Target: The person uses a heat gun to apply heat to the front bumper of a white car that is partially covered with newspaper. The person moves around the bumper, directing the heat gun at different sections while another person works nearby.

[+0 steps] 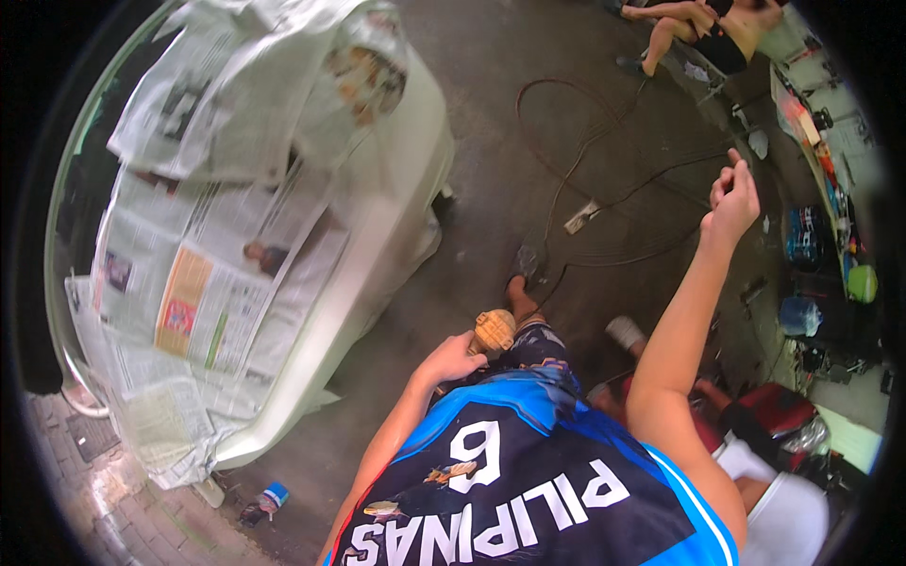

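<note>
Close to my body, my left hand [455,358] is closed at a yellow round-bodied power tool [494,330] that looks like a sander. Part of the grip is hidden by the hand. My right arm reaches out ahead and to the right. At its end my right hand [734,203] is raised with the index finger stretched out and the other fingers loosely curled. Nothing shows in that hand. To the left stands a white vehicle body [401,217], largely covered with newspaper sheets [222,292].
A dark cable [566,170] loops over the grey floor, with a small pale block [581,217] beside it. A person [727,38] sits at the far right. Tools and containers line the right side, with a red vehicle part [769,410] nearer. A blue-topped can [274,495] stands lower left.
</note>
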{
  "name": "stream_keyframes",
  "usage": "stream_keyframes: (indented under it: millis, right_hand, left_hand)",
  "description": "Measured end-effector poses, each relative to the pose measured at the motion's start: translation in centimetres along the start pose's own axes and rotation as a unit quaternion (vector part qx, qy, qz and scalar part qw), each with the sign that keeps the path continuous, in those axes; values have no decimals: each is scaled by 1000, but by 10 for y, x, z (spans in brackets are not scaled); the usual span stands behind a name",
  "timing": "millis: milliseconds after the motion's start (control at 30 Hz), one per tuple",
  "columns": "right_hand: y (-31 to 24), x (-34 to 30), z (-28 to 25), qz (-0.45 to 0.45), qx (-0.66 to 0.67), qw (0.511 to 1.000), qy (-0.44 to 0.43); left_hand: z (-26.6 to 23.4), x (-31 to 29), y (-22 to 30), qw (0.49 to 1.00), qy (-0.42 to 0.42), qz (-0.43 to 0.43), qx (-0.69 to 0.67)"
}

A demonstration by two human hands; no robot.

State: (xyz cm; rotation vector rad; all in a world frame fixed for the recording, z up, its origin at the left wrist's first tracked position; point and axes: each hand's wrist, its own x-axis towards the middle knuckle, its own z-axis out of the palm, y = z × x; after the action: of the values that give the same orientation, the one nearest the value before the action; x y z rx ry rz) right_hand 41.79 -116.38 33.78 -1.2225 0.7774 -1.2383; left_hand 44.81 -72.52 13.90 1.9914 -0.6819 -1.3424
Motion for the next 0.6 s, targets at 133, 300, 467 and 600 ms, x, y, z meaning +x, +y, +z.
stream_keyframes:
  millis: [133, 300, 467, 600]
  right_hand:
    - [27, 103, 20, 47, -23, 999, -7]
    - [34, 208, 59, 64, -32, 997, -31]
    - [57, 318, 118, 46, -41, 997, -55]
    - [84, 406, 186, 61, -39, 992, -104]
  left_hand:
    - [-24, 107, 99, 999, -28, -35, -10]
    - [-66, 208, 201, 997, 68, 32, 14]
    - [-122, 305, 259, 993, 108, 40, -29]
    - [-178, 401, 302, 989, 134, 44, -47]
